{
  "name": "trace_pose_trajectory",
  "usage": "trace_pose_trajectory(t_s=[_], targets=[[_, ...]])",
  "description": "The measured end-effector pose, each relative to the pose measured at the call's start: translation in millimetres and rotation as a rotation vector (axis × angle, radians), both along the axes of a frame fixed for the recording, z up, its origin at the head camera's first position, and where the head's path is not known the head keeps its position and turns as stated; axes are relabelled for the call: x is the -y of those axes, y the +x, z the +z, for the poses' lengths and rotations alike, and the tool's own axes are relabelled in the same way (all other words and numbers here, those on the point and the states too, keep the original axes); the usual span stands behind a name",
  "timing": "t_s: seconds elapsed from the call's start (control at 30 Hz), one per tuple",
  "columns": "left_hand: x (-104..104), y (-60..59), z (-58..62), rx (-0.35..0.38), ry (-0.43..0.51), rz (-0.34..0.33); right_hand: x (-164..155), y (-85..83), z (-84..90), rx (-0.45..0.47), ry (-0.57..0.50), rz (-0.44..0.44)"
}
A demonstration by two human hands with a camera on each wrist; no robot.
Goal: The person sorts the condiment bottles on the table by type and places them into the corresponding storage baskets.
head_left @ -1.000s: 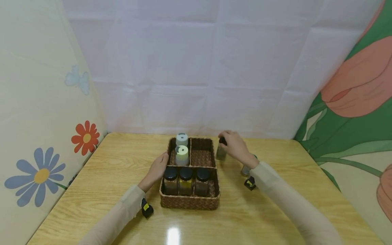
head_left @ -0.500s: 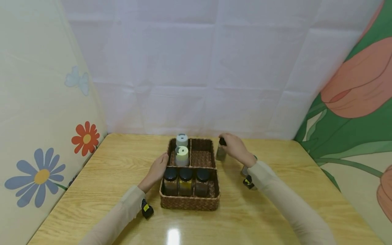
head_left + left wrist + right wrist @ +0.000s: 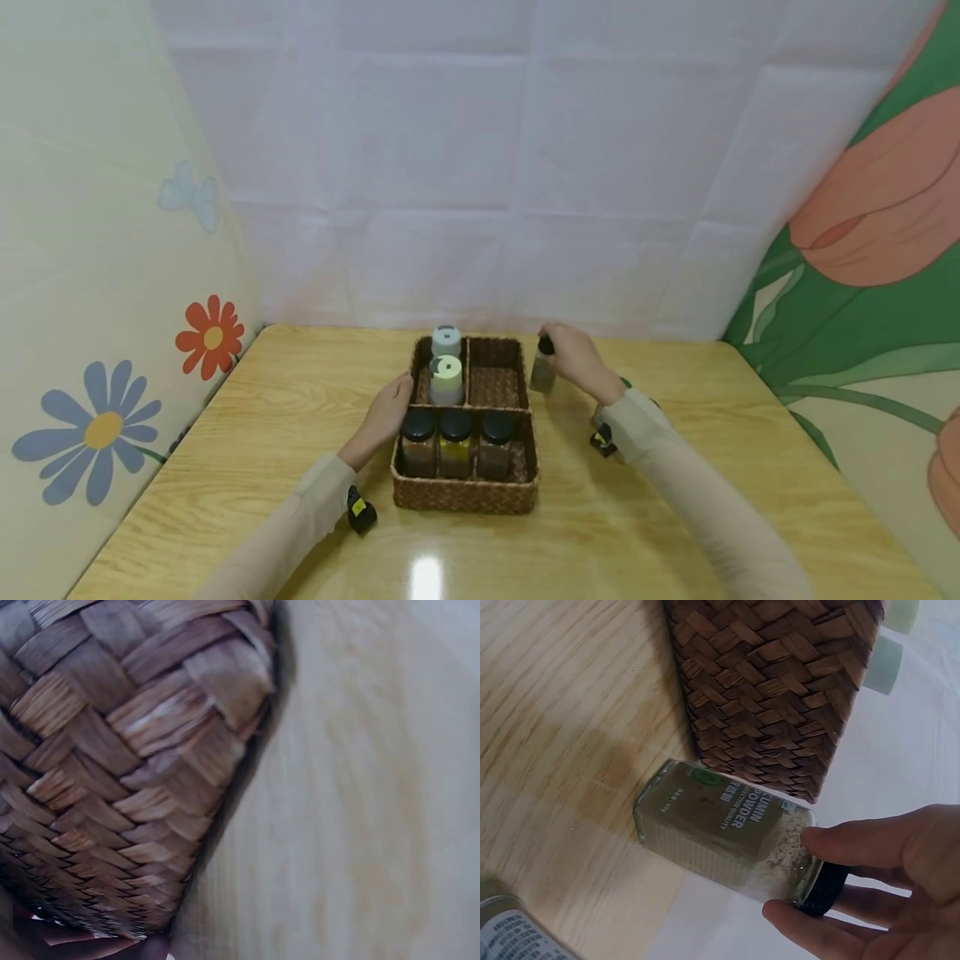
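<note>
Brown woven fibre makes up the basket [image 3: 465,497], and just beside its back right corner is the glass spice jar [image 3: 543,377], pinched by the right hand [image 3: 576,354] with thumb and fingers about its shoulder and black cap [image 3: 826,889]. The label, as far as it can be read, says "UMIN POWDER" (whether the base touches the counter [image 3: 277,417] cannot be told). The left hand [image 3: 385,412] lies against the basket's left side without visibly clasping it; that looks like a sound brace, and even, gentle pressure there should serve better than a hard push. For a secure hold on the jar, the glass shoulder seems safer than the cap alone — a loose cap could turn or come away — so thumb and fingertips are best set opposite each other on the glass. Any lift ought to go straight up, jar upright, its base well clear of the woven right wall [image 3: 772,690]. The right forearm calls for care too: another container [image 3: 517,934] stands near that wrist, and a low elbow or cuff could knock it. Inside, the pale-green-capped bottle [image 3: 447,383] and the three black-lidded jars [image 3: 455,450] would probably rattle if the basket were bumped — slow, short movements suit best.
</note>
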State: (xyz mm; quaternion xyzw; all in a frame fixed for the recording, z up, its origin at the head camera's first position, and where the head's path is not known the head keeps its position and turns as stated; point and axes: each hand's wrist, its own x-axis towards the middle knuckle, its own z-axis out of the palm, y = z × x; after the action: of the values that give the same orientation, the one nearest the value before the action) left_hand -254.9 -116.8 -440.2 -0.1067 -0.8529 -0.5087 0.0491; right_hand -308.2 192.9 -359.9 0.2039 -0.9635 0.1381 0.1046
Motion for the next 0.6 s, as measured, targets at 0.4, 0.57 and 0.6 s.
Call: trace_pose_trajectory(t_s=[0.4,0.57,0.6], targets=[[1.6,-1.5,-1.1,-0.011,-0.01,0.007,2.8,-0.8,-0.9,0.013,0.025,-0.022],[2.6,-2.9,-3.0,-0.009,-0.016,0.002,1.9,-0.9,3.7,0.046,0.008,-0.028],[2.6,-3.6,-2.6,-0.011,-0.017,0.002,1.8,-0.7,4.8,0.055,0.004,-0.034]])
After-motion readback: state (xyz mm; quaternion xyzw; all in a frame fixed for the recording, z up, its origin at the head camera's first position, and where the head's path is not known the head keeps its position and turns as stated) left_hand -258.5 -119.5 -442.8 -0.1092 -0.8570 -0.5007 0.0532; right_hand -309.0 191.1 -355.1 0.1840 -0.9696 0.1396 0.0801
